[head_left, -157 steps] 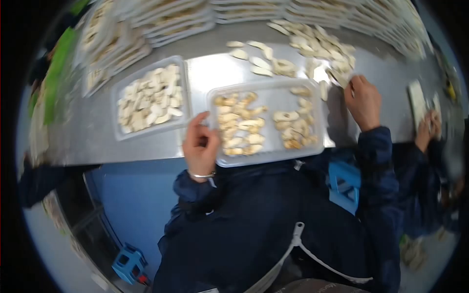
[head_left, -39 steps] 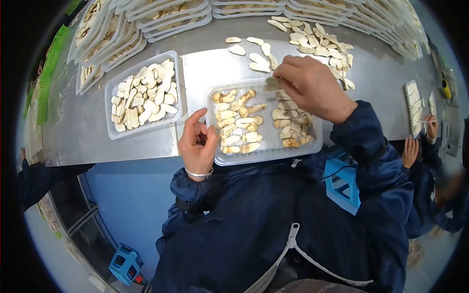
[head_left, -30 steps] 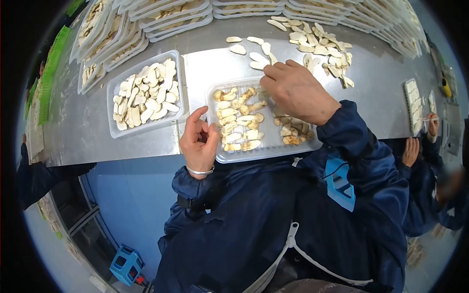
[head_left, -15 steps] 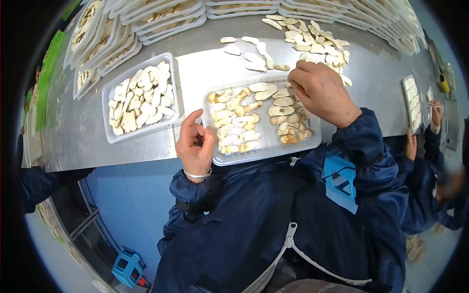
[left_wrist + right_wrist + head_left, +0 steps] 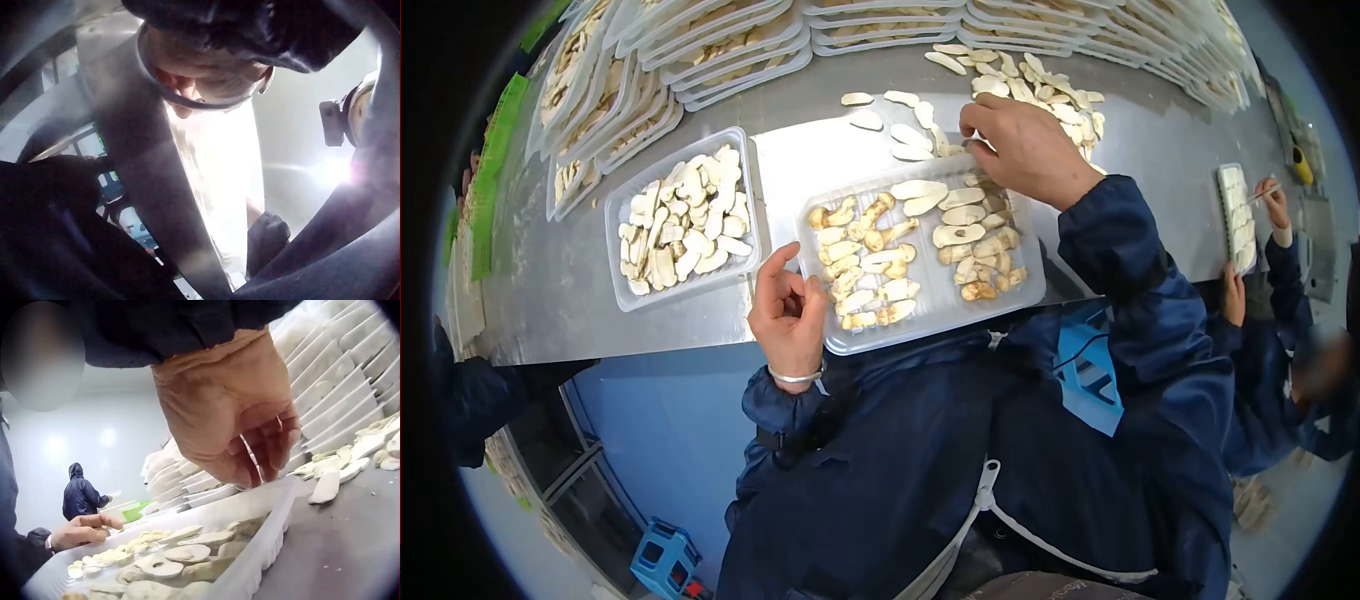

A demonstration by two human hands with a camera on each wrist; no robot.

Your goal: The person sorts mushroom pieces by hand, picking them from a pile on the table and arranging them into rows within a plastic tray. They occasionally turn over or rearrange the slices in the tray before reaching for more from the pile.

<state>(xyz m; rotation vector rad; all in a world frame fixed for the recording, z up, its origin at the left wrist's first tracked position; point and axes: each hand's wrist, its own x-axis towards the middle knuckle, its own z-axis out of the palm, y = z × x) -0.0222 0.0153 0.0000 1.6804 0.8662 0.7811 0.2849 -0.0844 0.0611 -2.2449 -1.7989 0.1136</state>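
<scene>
**Mushroom slices (image 5: 917,187) set out in the clear tray (image 5: 930,270) on the table (image 5: 550,300)**

Lay in two blocks, brown-ended pieces on the left and mostly broader, paler ones on the right, with bare tray floor between. Looked like filling of the right block, judging by the right hand (image 5: 1040,155) at the tray's far edge. Curled the right fingers near loose slices just beyond; could not tell a grip from a mere touch. Rested the left hand (image 5: 790,335) by the tray's left rim, index finger and thumb extended, with nothing seen in its grasp.

Seemed to call next for a light pinch on a single slice, then a low, flat release without nudging the neighbours.

Showed in the right wrist view, from low down, the overlap of the slices and a thin pale line between the fingers, perhaps a slice edge, perhaps only a gap. Offered in the left wrist view mostly sleeve, bracelet (image 5: 265,80) and glare, without the tray's contents. Took in clearly, only from the head view, a second tray (image 5: 609,240) heaped with slices.
</scene>
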